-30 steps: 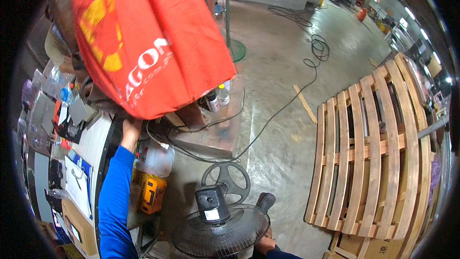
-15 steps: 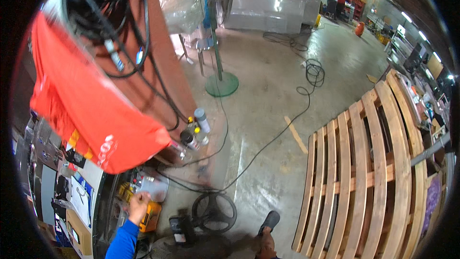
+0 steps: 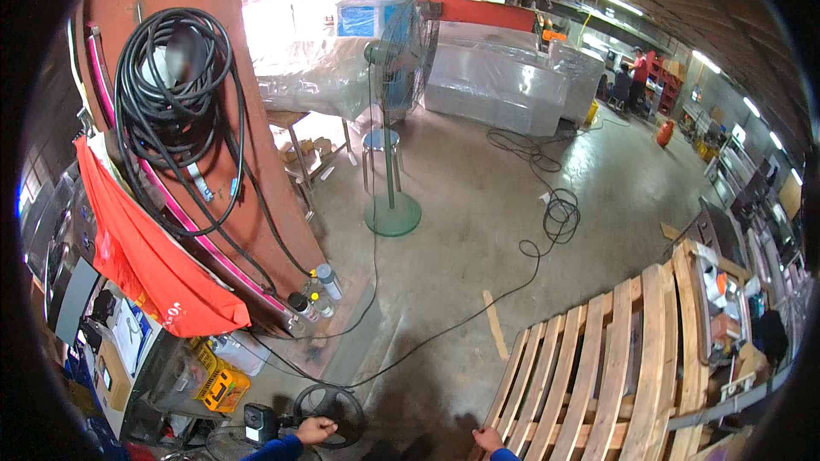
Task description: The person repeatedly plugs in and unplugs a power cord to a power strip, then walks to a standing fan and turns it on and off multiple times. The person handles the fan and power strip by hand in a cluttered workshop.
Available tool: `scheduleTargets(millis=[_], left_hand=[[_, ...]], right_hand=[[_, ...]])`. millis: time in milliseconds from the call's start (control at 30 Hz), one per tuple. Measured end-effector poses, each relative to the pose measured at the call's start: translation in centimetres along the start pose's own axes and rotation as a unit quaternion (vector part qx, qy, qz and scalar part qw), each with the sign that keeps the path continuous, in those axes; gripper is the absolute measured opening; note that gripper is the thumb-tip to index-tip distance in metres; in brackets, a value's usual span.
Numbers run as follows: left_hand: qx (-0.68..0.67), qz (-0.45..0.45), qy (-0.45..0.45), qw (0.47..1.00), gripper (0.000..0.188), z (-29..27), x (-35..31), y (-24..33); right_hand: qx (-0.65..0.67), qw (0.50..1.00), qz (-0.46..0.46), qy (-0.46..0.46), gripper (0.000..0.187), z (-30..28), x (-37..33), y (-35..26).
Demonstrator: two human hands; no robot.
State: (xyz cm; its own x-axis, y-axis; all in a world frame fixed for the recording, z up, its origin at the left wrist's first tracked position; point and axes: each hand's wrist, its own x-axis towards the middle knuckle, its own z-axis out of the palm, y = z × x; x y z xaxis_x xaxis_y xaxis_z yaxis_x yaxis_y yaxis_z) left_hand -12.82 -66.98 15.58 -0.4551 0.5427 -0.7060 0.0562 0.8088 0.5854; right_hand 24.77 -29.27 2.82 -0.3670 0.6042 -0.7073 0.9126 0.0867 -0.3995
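My left hand (image 3: 317,430), in a blue sleeve, is closed at the bottom of the view. It appears in front of a black spoked wheel-shaped base (image 3: 348,417); whether it touches this I cannot tell. Left of that hand stands a small black box-shaped device (image 3: 259,421) with a pale label. My right hand (image 3: 489,439) shows at the lower edge with its fingers curled, close to the left side of a slatted wooden pallet (image 3: 589,358). What either hand holds, if anything, is too small or hidden to make out.
A yellow case (image 3: 225,388) sits at the lower left beside a bench. Bottles (image 3: 325,282) stand at the foot of a red-brown pillar (image 3: 278,205) hung with coiled black hose. Ahead is a pedestal fan (image 3: 393,213); a black cable (image 3: 444,324) snakes over the floor. A person works far back.
The view has tilted up and shifted. My left hand has moved from beside the yellow case to near the wheel-shaped base. My right hand has come into view, and my foot has left it.
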Motion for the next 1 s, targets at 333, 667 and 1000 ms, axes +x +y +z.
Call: scheduleTargets(millis=[333,667,1000], left_hand=[[-0.078,-0.247,-0.014,0.966,0.034,3.3,8.0,-3.3],[-0.015,0.054,0.167,0.984,0.042,-13.5,38.4,29.4],[-0.058,0.079,0.253,0.962,0.046,-20.6,54.8,45.3]], right_hand=[[-0.111,0.964,-0.235,-0.059,0.06,-11.8,14.5,-15.9],[-0.07,0.986,-0.151,0.032,0.056,-29.9,30.4,-25.5],[-0.032,0.955,-0.275,0.104,0.035,-40.1,49.5,-35.7]])
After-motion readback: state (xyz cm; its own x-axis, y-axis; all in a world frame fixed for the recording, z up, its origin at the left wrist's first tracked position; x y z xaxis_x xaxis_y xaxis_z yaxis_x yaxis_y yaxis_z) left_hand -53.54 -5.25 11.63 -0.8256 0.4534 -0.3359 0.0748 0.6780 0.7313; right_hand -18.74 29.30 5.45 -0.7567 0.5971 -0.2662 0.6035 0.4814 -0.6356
